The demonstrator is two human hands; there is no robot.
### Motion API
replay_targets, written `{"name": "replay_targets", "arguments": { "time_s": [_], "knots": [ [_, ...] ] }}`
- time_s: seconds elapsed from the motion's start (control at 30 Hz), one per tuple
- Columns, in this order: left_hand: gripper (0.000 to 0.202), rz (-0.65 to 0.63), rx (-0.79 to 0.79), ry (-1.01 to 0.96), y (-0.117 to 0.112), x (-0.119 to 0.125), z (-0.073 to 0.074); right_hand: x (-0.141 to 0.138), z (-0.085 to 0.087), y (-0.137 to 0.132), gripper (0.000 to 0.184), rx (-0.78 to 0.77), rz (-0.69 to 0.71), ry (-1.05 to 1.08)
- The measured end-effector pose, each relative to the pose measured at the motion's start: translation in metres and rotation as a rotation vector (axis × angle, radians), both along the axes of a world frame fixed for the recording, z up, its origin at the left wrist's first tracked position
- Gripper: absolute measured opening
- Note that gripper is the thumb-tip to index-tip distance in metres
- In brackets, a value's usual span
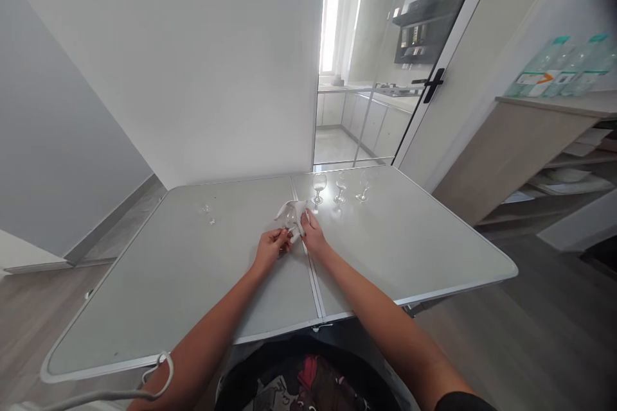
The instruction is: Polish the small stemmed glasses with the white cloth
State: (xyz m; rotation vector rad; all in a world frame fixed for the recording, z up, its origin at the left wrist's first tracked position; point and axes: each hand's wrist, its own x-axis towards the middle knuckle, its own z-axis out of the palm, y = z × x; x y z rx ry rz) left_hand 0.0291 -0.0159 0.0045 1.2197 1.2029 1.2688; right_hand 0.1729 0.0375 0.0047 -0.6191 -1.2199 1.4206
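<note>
Both my hands meet over the middle of a grey folding table (183,282). My left hand (270,248) is closed on the stem end of a clear wine glass (290,217). My right hand (313,236) is closed on a white cloth (295,209) wrapped around the glass's bowl. Just beyond my hands, three more clear wine glasses stand upright in a row: one (319,187), a second (340,187) and a third (363,190).
A small clear glass (206,210) stands at the table's far left. A glass door (385,58) behind the table shows a kitchen. At the right, a wooden shelf unit (530,154) carries large water bottles (562,67). A white cord (159,376) hangs near my left arm.
</note>
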Motion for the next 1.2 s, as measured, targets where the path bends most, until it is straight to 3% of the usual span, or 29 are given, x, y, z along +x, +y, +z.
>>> {"name": "replay_targets", "arguments": {
  "time_s": [0.1,0.2,0.27,0.33,0.47,0.57,0.67,0.73,0.87,1.0,1.1,1.2],
  "knots": [
    [0.049,0.033,0.031,0.099,0.001,0.000,-0.001,0.001,0.003,-0.004,0.047,0.371,-0.146,-0.287],
    [0.046,0.070,0.089,0.382,0.001,-0.002,-0.003,0.006,0.008,-0.005,0.050,0.738,-0.131,-0.577],
    [0.041,0.105,0.124,0.535,0.000,-0.004,-0.004,0.009,0.011,-0.005,0.049,0.894,-0.084,-0.726],
    [0.035,0.137,0.151,0.611,-0.002,-0.006,-0.003,0.011,0.013,-0.005,0.042,0.935,-0.101,-0.793],
    [0.027,0.165,0.227,0.811,-0.007,-0.012,0.000,0.012,0.015,-0.003,0.020,0.773,-0.217,-0.765],
    [0.024,0.098,0.336,1.092,-0.010,-0.015,0.002,0.012,0.014,0.001,0.014,0.476,-0.200,-0.677],
    [0.025,0.021,0.403,1.212,-0.011,-0.016,-0.001,0.013,0.013,0.006,0.029,0.070,-0.121,-0.508],
    [0.027,-0.004,0.420,1.197,-0.010,-0.016,-0.004,0.015,0.011,0.010,0.037,-0.082,-0.078,-0.417],
    [0.027,-0.005,0.405,1.028,-0.010,-0.015,-0.005,0.021,0.011,0.016,0.030,-0.220,0.014,-0.288],
    [0.032,0.029,0.305,0.642,-0.009,-0.010,0.004,0.021,0.016,0.017,0.030,-0.298,0.113,-0.121],
    [0.036,0.057,0.202,0.336,-0.005,-0.004,0.007,0.014,0.018,0.015,0.029,-0.339,0.230,0.178],
    [0.042,0.063,0.096,0.128,0.000,0.001,0.002,0.002,0.013,0.011,0.021,-0.364,0.201,0.427]
  ]
}}
